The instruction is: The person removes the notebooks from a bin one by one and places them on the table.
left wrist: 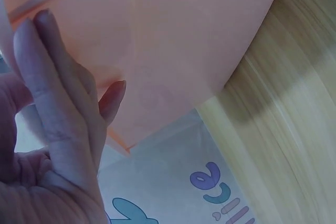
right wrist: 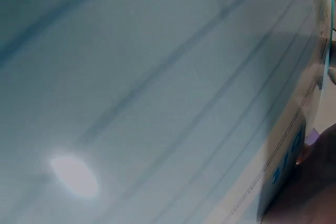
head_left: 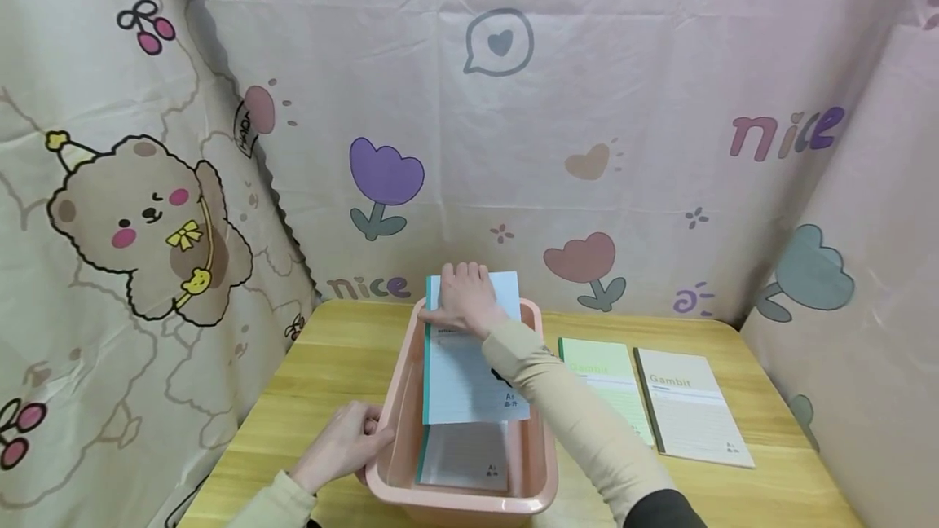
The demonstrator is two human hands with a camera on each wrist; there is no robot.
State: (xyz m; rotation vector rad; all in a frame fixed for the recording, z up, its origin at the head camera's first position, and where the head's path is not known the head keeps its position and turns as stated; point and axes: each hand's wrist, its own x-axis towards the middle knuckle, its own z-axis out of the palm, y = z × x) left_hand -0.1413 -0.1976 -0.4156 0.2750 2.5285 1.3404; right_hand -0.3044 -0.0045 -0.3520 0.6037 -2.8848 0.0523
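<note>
A light-blue notebook (head_left: 469,385) with a teal spine is held above a pink plastic bin (head_left: 462,499) by my right hand (head_left: 466,300). The thumb lies at the spine side and the other fingers spread over the upper cover. Lined blue cover (right wrist: 157,77) fills most of the right wrist view. Inside the bin lies a greyish notebook (head_left: 465,459), its upper part hidden by the blue one. My left hand (head_left: 345,442) grips the bin's left rim. In the left wrist view its fingers (left wrist: 58,93) lie against the pink wall (left wrist: 173,35).
Right of the bin, a green notebook (head_left: 609,385) and a white notebook (head_left: 693,406) with a dark spine lie on the wooden table (head_left: 352,341). My right forearm partly covers the green one. A printed curtain (head_left: 469,121) hangs behind the table and at both sides.
</note>
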